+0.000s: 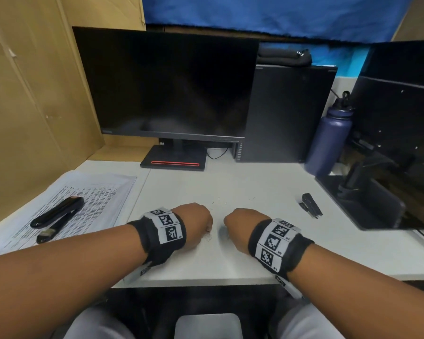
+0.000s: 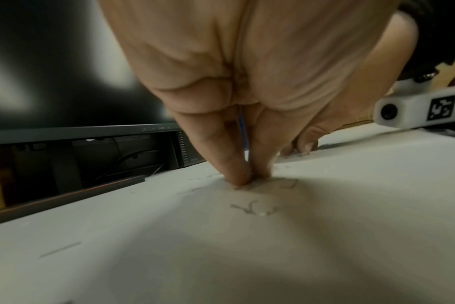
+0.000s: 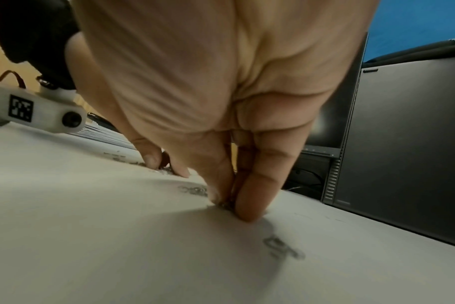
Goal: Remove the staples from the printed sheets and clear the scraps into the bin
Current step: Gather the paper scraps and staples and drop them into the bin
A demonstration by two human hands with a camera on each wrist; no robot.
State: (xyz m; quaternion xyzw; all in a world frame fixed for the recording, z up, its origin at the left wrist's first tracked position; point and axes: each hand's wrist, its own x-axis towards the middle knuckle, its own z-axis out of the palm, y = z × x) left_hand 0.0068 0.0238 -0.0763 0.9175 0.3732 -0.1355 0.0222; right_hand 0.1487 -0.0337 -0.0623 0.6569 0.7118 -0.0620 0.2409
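Note:
Loose staples (image 1: 218, 201) lie scattered on the white desk (image 1: 255, 187) in front of both hands. My left hand (image 1: 201, 223) points down, its fingertips (image 2: 240, 176) pressed together on the desk, pinching at bent staples (image 2: 286, 183). My right hand (image 1: 238, 226) sits close beside it, fingertips (image 3: 247, 209) pinching a small clump of staples (image 3: 225, 203). More staples (image 3: 283, 248) lie near it. The printed sheets (image 1: 91, 189) are stacked at the left of the desk. A black staple remover (image 1: 311, 207) lies to the right of my hands.
A black stapler (image 1: 56, 214) rests on the printed sheets. A dark monitor (image 1: 167, 86) on its stand (image 1: 174, 162) is straight ahead, with a black computer case (image 1: 284, 113) and a blue bottle (image 1: 328, 138) to its right. A second monitor base (image 1: 360, 199) is at the far right.

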